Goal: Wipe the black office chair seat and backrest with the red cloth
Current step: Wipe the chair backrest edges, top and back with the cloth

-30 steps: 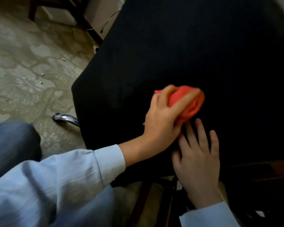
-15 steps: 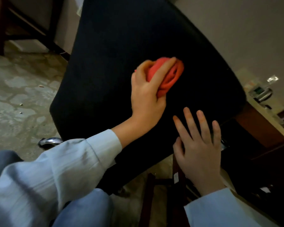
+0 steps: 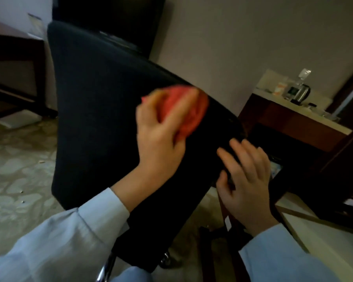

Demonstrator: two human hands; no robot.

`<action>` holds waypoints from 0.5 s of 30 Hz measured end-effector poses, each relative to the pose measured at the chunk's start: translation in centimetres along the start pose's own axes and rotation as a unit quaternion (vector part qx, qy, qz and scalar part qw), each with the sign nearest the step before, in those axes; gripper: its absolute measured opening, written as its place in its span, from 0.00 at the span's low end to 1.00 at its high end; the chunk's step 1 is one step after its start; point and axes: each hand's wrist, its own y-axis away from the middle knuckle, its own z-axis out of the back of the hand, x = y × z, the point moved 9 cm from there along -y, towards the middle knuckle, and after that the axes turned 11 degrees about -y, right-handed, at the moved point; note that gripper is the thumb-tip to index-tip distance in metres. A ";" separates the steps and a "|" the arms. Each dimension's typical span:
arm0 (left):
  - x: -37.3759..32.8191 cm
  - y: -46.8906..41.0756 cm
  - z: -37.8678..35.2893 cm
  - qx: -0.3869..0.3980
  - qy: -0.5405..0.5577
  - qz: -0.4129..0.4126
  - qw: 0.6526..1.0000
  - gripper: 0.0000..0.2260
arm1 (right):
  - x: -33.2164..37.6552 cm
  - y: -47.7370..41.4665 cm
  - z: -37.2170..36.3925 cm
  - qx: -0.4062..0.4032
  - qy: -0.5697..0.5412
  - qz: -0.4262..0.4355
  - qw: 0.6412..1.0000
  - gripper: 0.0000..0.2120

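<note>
Two hands in frame, both busy at the black chair [image 3: 102, 110]. Left hand [image 3: 161, 137], coming in from 7 o'clock in a pale blue sleeve [image 3: 73, 231], is wrapped round the red cloth [image 3: 192, 110], fingers curled over the wad, pressing it to the chair's dark panel near its right edge. Cloth is bunched into a roll, long axis running approx 7 to 1 o'clock, far end pointing up toward 1. Blurred, so folds can't be read. Right hand [image 3: 247, 180], at 5 o'clock from the cloth, lies flat w/ fingers spread, holding nothing, fingertips on the chair's right rim and pointing to 11 o'clock. The two hands are near each other, not touching. Chair panel is a long tapering slab, long axis approx 11 to 5 o'clock, narrow end up at 11. Chrome chair leg [image 3: 106, 269] shows at 6 o'clock under it. Patterned floor [image 3: 18, 169] out at 9. Over at 2 o'clock, a wooden desk [image 3: 306, 123] w/ a kettle [image 3: 300, 92] on top, well apart from the action.
</note>
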 end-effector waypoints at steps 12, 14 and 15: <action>-8.0 -0.9 -3.0 0.155 -0.121 -0.128 0.972 0.18 | -4.3 -1.1 -1.8 -0.048 -0.387 -0.408 0.825 0.15; -9.8 1.4 -3.3 0.160 -0.124 -0.201 0.958 0.18 | -3.7 -1.2 -1.9 -0.026 -0.395 -0.408 0.822 0.08; -10.2 2.3 -3.3 0.165 -0.125 -0.234 0.950 0.18 | -3.3 -0.8 -2.3 -0.026 -0.414 -0.411 0.812 0.09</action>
